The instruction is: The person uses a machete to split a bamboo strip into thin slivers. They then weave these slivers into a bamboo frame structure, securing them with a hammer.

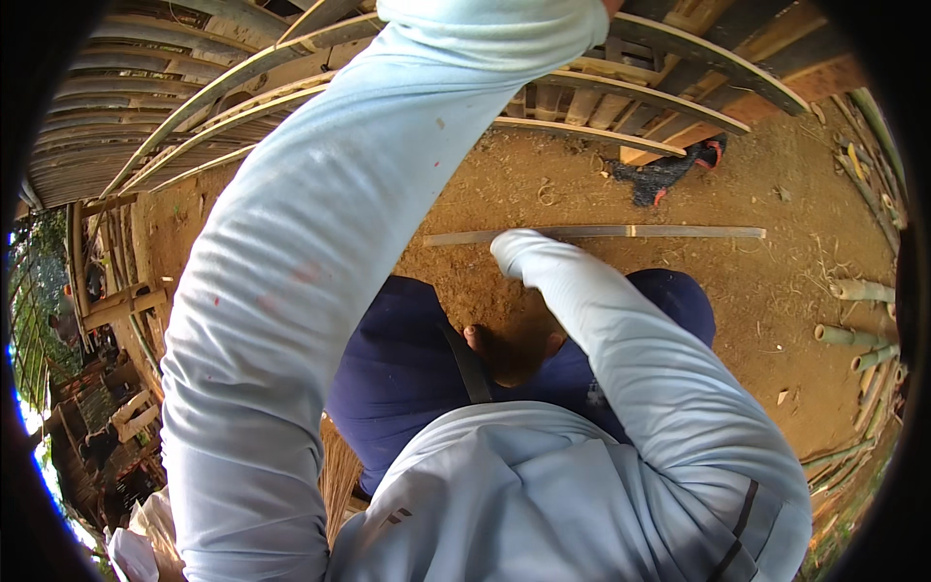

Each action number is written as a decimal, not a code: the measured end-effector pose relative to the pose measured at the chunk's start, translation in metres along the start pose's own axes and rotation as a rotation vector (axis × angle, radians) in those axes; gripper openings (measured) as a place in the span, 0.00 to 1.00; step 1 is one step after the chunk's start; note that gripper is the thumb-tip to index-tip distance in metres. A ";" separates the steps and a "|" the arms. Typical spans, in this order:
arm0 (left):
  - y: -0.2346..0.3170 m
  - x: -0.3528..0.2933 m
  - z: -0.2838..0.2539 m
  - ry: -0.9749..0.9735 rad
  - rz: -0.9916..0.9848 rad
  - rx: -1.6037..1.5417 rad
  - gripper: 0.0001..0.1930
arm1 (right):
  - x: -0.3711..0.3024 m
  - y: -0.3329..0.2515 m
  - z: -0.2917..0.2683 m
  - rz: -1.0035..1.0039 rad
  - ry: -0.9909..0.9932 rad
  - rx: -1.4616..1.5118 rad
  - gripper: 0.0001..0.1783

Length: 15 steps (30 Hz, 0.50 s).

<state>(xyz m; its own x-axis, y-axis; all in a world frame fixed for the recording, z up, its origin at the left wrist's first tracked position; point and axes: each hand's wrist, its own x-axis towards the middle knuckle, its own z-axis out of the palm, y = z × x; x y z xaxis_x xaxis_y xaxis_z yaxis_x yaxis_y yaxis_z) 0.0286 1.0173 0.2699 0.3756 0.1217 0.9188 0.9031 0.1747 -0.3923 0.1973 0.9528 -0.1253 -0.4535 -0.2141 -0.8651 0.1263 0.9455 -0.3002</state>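
My left arm, in a pale blue sleeve [291, 252], reaches up across the bamboo strips [650, 99]. Only a sliver of skin of my left hand [614, 7] shows at the top edge, so its fingers and anything in them are out of sight. The strips run crosswise and look bent at the far side. My right sleeve [621, 320] angles in over my right knee, and its end overlaps a flat split-bamboo strip [689, 232] on the ground. The right hand itself does not show, and whether it touches that strip I cannot tell.
Dirt ground [776, 320] spreads between my legs, in dark blue trousers [398, 349], and the strips. Cut bamboo poles [858, 335] lie at the right. A dark cloth [669, 175] with red edges lies at the far right. Slatted bamboo [116, 126] stands far left.
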 end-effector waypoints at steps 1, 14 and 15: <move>-0.006 -0.004 -0.011 -0.036 0.009 0.063 0.18 | -0.038 0.003 -0.031 0.069 -0.004 -0.042 0.12; 0.022 0.024 -0.025 -0.209 -0.040 0.173 0.15 | -0.233 0.286 0.072 0.650 0.352 0.322 0.13; 0.022 0.023 -0.021 -0.200 -0.037 0.149 0.15 | -0.232 0.294 0.102 0.670 0.385 0.274 0.13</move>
<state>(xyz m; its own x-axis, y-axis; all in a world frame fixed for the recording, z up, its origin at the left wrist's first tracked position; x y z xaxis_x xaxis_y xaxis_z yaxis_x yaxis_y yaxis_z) 0.0614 1.0038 0.2828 0.2807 0.3005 0.9116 0.8692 0.3233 -0.3742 0.4292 1.2555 -0.0537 -0.4699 0.5208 -0.7127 0.6665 0.7387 0.1004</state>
